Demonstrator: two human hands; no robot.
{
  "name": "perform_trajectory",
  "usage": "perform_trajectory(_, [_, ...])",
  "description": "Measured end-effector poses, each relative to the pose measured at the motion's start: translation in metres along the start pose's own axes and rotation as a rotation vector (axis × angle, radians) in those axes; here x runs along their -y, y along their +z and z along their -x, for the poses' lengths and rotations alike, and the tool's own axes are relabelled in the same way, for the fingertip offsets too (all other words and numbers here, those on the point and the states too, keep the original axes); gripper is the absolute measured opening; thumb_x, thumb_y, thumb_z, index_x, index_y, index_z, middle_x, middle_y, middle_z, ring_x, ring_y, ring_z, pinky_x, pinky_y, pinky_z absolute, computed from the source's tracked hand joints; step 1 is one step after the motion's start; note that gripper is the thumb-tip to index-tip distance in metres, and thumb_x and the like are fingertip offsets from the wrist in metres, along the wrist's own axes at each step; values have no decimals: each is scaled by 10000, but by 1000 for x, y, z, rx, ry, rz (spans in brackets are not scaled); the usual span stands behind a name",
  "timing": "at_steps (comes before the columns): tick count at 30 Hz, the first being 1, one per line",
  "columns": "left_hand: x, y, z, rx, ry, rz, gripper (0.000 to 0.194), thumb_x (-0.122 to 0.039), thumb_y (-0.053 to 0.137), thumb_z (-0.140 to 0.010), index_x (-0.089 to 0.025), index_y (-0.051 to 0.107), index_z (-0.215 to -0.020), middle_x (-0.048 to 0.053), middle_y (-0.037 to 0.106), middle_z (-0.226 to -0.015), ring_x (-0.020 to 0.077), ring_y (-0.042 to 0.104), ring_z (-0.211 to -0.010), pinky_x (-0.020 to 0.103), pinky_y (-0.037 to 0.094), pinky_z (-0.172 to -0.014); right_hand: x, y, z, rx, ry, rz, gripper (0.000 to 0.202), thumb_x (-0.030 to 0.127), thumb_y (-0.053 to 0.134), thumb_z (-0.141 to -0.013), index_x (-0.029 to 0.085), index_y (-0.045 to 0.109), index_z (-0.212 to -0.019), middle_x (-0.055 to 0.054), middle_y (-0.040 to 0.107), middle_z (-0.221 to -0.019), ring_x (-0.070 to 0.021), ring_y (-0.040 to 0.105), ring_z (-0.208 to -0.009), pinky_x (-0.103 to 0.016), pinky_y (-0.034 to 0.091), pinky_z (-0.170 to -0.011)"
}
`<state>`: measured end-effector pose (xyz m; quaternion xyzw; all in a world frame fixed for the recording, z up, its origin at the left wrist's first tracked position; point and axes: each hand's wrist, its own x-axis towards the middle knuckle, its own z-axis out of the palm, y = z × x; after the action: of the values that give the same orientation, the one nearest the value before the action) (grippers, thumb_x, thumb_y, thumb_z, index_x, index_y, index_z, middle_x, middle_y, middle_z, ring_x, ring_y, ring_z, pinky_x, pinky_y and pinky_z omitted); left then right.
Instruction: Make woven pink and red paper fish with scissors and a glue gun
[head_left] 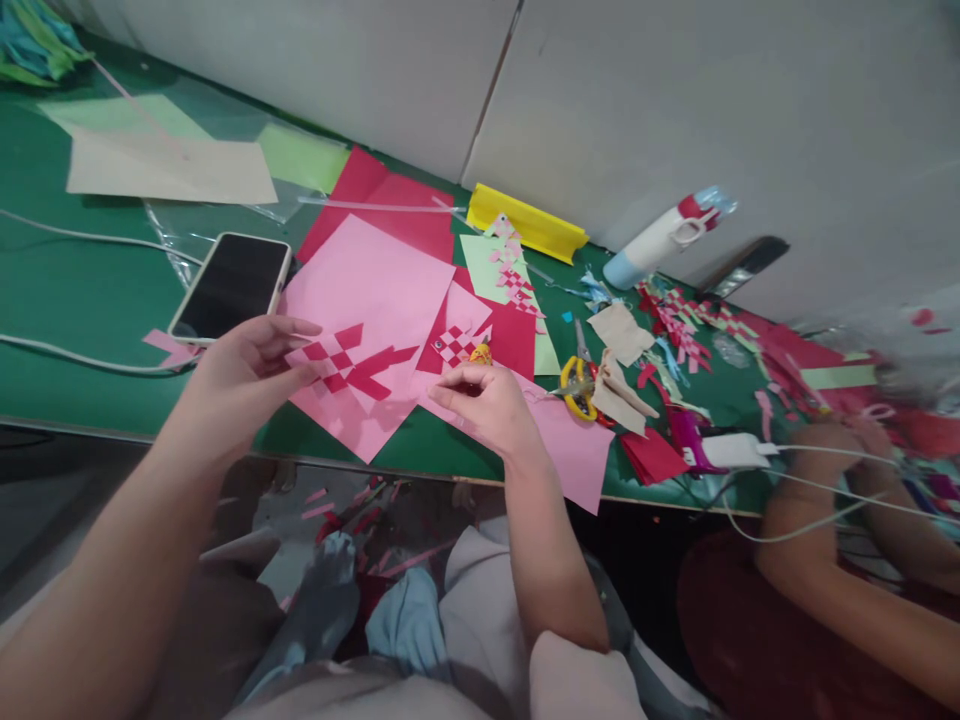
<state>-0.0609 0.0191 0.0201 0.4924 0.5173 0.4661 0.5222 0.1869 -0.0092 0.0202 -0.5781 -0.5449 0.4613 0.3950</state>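
My left hand (244, 385) pinches the left end of a red and pink woven paper piece (341, 362), whose red strips spread to the right above a large pink sheet (367, 270). To the right, my right hand (480, 400) has its thumb and fingertips together; whether anything small is between them cannot be made out. Just behind its fingers lie a small checkered paper fish (454, 345) and a yellow-orange object (481, 352). Red sheets (405, 205) lie under the pink one.
A phone (234, 288) lies left of the pink sheet. Yellow-handled scissors (577, 385), a yellow folded strip (525, 222), a white bottle (660, 240) and a white charger (731, 450) with cables are to the right. Another person's arms (810, 510) rest at the far right.
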Motion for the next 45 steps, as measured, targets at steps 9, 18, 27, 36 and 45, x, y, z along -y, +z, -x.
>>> perform_trajectory(9, [-6,-8,-4,-188,37,-100,372,-233,817,-637,-143,673,-969,36,699,-876,110,613,-718,267,526,-679,6,-4,36,220,-26,463,66,164,715,-766,197,745,-718,0,726,-751,-126,638,-697,-246,440,-662])
perform_trajectory(18, [0,-9,-6,-192,114,-125,373,-264,811,-637,-154,680,-969,47,706,-883,122,611,-711,294,511,-676,2,22,72,564,-203,993,142,89,606,-822,179,714,-839,-28,701,-865,-168,633,-783,-280,348,-613])
perform_trajectory(27, [3,1,-3,-123,132,-78,349,-283,809,-644,-185,671,-949,26,695,-848,126,625,-706,288,519,-672,19,0,69,346,-117,696,110,287,667,-857,196,719,-890,5,657,-753,-104,557,-657,-237,344,-596])
perform_trajectory(36, [0,19,11,-43,295,17,248,-180,758,-720,-198,652,-943,9,697,-890,136,674,-779,309,552,-781,0,13,23,316,143,-238,400,527,638,-811,137,681,-884,0,649,-651,-51,459,-415,-173,344,-381])
perform_trajectory(45, [-7,11,32,-25,1230,-490,441,-25,674,-654,-338,684,-964,-42,755,-779,212,632,-852,399,522,-731,8,25,14,448,288,-727,675,752,414,-825,133,659,-717,-68,674,-616,-115,580,-479,-181,393,-358])
